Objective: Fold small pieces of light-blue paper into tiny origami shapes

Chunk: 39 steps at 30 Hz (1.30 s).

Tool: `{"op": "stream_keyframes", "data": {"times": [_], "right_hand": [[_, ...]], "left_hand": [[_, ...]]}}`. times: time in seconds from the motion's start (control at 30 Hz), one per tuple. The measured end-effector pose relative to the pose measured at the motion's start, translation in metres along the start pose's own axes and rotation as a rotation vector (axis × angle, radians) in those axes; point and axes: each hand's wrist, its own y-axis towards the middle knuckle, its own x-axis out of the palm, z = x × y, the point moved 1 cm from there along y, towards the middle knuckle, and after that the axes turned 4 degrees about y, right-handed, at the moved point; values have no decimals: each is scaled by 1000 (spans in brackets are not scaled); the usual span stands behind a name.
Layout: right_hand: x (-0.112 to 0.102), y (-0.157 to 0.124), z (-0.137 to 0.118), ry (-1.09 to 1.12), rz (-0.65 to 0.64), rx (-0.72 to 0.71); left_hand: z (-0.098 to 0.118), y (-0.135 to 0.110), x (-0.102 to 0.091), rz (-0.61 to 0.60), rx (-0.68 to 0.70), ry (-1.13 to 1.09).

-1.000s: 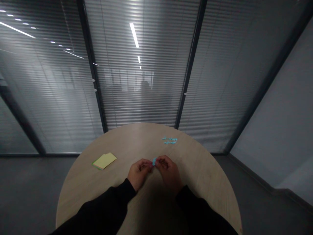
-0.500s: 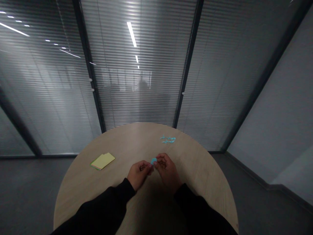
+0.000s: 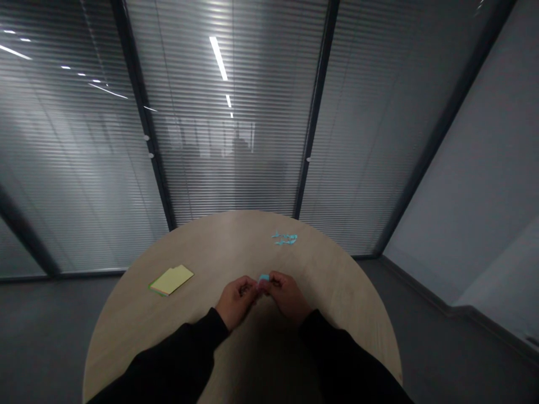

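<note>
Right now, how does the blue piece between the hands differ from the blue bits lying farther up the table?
The blue piece is one small scrap, pinched between the left hand and right hand; the blue bits are several thin pieces in a loose cluster. The piece is held over the round table, while the bits lie on it, apart from the hands. Both are light blue.

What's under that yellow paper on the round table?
A green sheet pokes out along the lower-left edge of the yellow paper; whatever else lies beneath is covered.
</note>
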Motion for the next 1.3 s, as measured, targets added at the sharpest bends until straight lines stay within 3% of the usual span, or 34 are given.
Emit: {"op": "stream_keyframes", "data": {"times": [0.5, 0.7, 0.9, 1.3], "right_hand": [[-3, -1, -4, 31, -20, 38], [0, 0, -6, -33, -75, 19], [-2, 0, -7, -40, -30, 5], [0, -1, -6, 42, -105, -8]], "left_hand": [[12, 1, -13, 33, 139, 196], [1, 5, -15, 114, 69, 38], [-7, 8, -11, 69, -29, -211], [-6, 7, -9, 15, -74, -377]]}}
